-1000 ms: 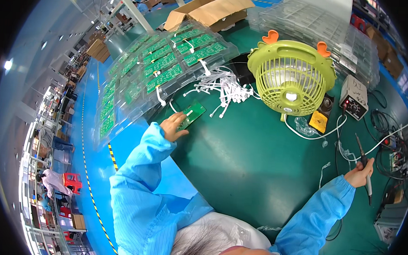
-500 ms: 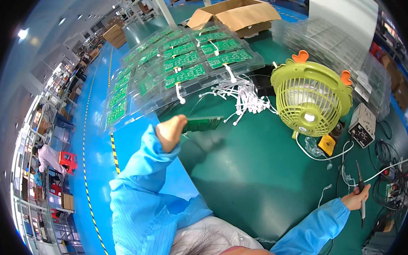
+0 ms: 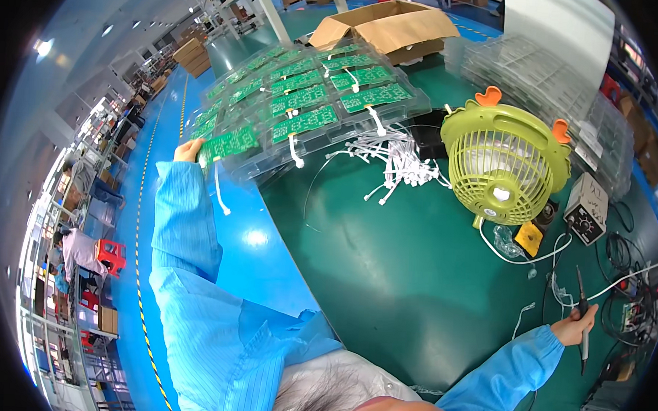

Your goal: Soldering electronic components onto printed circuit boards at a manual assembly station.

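My left hand (image 3: 190,150) is at the left front corner of a clear plastic tray (image 3: 421,101), its fingers closed on the edge of a green circuit board (image 3: 230,144). From that board a white cable (image 3: 221,193) with a connector hangs down past the tray's edge. Several more green boards (image 3: 303,123) lie in rows in the tray, some with short white cables sticking out. Over at the right side of the green table, my right hand (image 3: 575,326) grips a soldering iron (image 3: 585,350), its tip pointing away from me.
A heap of white cables (image 3: 408,165) lies beside the tray. Right of it stands a green fan (image 3: 499,165), with a yellow sponge (image 3: 529,238) and a soldering station (image 3: 587,209) close by. Stacked clear trays (image 3: 525,74) and an opened cardboard box (image 3: 388,28) are behind. Loose cords crowd the right edge.
My left hand has moved left and away from me, carrying the circuit board from above the table to the tray's left front corner. My right hand stays in place with the soldering iron.
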The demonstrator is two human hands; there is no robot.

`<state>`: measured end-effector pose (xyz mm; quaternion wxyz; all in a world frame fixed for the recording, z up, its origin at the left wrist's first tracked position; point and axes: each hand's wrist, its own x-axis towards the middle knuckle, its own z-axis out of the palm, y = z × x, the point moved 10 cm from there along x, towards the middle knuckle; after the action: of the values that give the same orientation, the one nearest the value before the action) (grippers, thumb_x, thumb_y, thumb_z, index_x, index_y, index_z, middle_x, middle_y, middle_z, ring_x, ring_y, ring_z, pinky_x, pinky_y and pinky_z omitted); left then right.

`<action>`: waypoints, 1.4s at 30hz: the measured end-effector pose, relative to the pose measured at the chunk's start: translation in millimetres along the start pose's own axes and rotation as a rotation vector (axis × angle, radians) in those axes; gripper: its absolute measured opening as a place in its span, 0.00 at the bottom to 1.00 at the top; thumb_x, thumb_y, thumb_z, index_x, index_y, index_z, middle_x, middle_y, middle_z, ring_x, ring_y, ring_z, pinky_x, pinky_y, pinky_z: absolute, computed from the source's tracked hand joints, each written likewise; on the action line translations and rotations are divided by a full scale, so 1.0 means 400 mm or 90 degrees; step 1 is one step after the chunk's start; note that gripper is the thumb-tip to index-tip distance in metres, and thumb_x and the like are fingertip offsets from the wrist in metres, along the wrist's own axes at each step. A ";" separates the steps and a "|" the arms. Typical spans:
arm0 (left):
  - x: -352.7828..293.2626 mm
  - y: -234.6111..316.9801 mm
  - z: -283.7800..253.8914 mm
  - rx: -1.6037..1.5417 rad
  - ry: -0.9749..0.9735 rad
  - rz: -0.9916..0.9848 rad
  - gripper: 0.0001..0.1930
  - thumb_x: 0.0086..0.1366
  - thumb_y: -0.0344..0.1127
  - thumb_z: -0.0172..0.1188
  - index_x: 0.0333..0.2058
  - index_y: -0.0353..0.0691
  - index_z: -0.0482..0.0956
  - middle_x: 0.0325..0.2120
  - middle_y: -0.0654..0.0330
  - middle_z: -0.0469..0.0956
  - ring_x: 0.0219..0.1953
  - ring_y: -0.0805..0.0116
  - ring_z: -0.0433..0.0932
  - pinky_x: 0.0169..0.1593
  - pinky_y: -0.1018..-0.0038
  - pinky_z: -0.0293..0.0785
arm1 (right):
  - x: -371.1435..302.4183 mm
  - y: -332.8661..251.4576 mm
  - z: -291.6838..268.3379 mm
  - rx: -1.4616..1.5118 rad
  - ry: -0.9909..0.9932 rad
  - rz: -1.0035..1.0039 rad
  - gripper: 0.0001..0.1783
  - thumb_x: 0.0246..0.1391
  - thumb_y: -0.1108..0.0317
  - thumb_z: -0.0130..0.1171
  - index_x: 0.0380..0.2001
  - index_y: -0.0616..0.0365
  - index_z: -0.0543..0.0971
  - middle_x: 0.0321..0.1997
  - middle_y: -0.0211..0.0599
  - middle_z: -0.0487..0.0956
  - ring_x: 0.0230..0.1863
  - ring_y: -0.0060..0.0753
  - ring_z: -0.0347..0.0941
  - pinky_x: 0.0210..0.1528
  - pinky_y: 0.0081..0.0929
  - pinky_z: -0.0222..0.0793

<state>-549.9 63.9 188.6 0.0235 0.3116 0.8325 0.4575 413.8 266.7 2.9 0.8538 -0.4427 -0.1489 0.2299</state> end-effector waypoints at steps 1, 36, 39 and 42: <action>0.004 -0.050 -0.004 0.064 0.005 -0.068 0.14 0.56 0.40 0.55 0.35 0.36 0.78 0.21 0.64 0.76 0.23 0.79 0.69 0.27 0.85 0.64 | 0.001 -0.002 0.000 -0.002 0.000 -0.002 0.11 0.48 0.62 0.58 0.25 0.58 0.72 0.19 0.27 0.66 0.18 0.14 0.56 0.23 0.07 0.51; -0.474 0.481 0.460 0.483 0.031 0.734 0.28 0.48 0.36 0.60 0.50 0.43 0.64 0.46 0.58 0.68 0.38 0.60 0.74 0.39 0.71 0.72 | -0.024 0.016 0.018 -0.015 -0.026 0.019 0.11 0.47 0.60 0.59 0.24 0.56 0.73 0.18 0.25 0.66 0.18 0.14 0.56 0.23 0.08 0.54; -0.472 0.486 0.408 0.392 0.001 0.744 0.27 0.47 0.36 0.60 0.49 0.42 0.66 0.46 0.57 0.69 0.41 0.61 0.73 0.43 0.70 0.71 | -0.025 0.019 0.015 -0.032 0.001 0.026 0.11 0.47 0.60 0.59 0.24 0.57 0.74 0.17 0.25 0.66 0.18 0.14 0.56 0.23 0.08 0.54; -0.427 0.464 0.244 0.335 0.097 0.672 0.24 0.47 0.37 0.61 0.46 0.41 0.69 0.42 0.58 0.73 0.42 0.60 0.73 0.46 0.71 0.68 | -0.025 0.017 0.028 -0.034 -0.013 0.022 0.11 0.48 0.61 0.58 0.24 0.57 0.73 0.18 0.26 0.65 0.18 0.14 0.56 0.23 0.08 0.52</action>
<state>-288.3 116.2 234.3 -0.3453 0.6450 0.6495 0.2071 398.3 272.4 3.2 0.8358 -0.4656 -0.1564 0.2451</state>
